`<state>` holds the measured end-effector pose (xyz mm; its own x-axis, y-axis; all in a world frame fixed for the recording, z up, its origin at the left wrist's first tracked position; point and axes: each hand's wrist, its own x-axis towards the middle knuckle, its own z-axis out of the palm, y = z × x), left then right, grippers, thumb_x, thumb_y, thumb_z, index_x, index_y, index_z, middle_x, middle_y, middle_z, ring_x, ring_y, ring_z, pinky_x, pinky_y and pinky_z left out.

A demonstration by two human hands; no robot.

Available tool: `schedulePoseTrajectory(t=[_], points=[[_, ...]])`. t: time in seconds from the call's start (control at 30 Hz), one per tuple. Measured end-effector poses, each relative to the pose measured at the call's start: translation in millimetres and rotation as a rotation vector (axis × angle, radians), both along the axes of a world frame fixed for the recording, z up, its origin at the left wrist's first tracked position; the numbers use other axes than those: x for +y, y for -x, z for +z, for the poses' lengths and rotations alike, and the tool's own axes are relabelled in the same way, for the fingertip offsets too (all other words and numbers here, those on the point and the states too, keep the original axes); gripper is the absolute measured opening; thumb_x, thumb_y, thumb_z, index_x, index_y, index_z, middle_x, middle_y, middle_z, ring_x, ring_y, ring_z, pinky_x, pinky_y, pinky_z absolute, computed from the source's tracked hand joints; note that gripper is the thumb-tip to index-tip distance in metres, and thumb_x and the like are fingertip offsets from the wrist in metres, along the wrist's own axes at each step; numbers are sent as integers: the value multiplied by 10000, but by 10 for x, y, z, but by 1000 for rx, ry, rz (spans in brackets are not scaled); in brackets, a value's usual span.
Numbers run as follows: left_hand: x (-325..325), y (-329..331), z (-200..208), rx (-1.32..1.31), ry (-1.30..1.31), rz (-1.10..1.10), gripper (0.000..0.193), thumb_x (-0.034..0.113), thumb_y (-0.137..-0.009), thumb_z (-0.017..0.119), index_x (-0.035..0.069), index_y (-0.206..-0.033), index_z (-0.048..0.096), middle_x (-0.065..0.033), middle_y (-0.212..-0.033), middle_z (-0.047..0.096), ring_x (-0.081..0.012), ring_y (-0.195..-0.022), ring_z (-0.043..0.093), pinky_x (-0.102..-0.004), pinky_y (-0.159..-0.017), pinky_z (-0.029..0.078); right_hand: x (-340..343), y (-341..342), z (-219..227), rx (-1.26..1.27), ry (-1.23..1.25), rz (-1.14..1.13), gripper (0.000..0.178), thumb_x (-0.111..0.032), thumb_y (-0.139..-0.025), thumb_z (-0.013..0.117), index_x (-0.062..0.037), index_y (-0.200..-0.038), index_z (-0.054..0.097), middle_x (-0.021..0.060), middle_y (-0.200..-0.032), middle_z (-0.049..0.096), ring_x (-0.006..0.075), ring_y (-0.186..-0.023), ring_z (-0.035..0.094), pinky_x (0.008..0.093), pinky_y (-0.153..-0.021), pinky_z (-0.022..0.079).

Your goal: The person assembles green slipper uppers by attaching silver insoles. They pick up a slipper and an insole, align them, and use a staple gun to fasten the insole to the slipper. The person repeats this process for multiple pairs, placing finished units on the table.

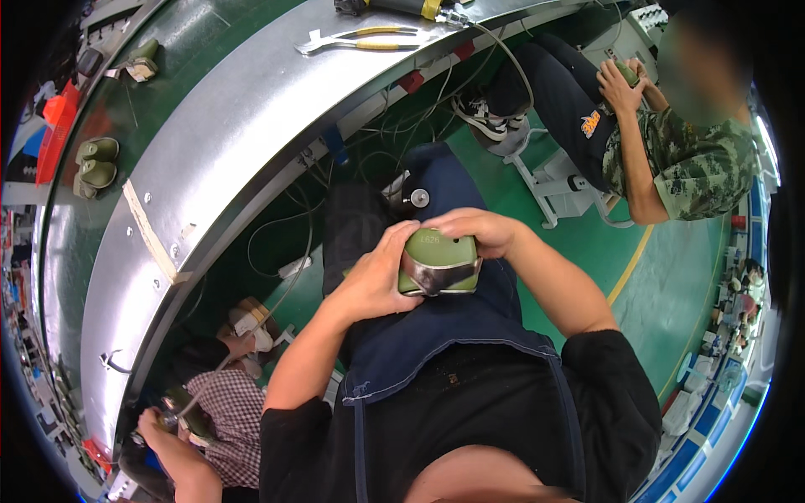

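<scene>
Left hand (377, 281) and right hand (474, 228) both grasping smooth olive-green shoe last (438, 260), rounded, dark upper material wrapped; long axis crosswise above denim apron (436, 335).

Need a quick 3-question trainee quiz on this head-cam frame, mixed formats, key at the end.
1. True or false: both the left hand and the right hand grip the green shoe last over the lap.
2. Multiple choice: where do the yellow-handled pliers lie? A) on the green floor B) on the metal edge of the conveyor C) in the left hand
3. Fill in: the pair of green lasts on the belt lies to the person's ____.

Key: 1 true; 2 B; 3 left
</scene>
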<state>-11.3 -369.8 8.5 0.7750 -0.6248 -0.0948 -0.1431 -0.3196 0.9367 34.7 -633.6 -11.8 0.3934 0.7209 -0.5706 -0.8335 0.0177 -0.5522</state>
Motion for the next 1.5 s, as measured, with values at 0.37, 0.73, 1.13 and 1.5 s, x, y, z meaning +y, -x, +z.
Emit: schedulePoseTrajectory(t=[0.37,0.73,1.13,1.5], points=[[-429,567,-164,192,-58,367,1111,243,-625,912,-66,-1544,371,-218,-1223,616,-328,-1191,630,-389,-1089,478,-289,746,-106,-364,-25,-245,1097,-665,-767,867,-40,-1536,396,141,-1317,648,269,-1180,698,398,-733,677],[-729,652,-261,252,-110,259,1112,310,-630,911,-86,-1526,385,-234,-1294,598,-347,-1258,603,-396,-1122,453,-497,1126,-88,-463,177,-383,1029,-511,-832,883,-36,-1580,359,119,-1316,635,244,-1126,704,384,-746,668],[-581,232,-570,943,438,653,644,154,-847,829,-110,-1331,497,-165,-1122,698,-214,-910,737,-353,-813,611,229,26,-625,-781,604,-245,642,-560,-906,759,4,-1209,716,203,-1094,760,287,-1027,734,392,-922,558],[-451,207,-1143,1227,719,686,534,269,-984,728,-88,-1327,528,-158,-1140,712,-215,-955,742,-365,-832,617,504,-343,-921,-829,825,104,855,-748,-843,714,64,-1110,730,273,-1073,750,439,-1030,736,489,-895,563]])
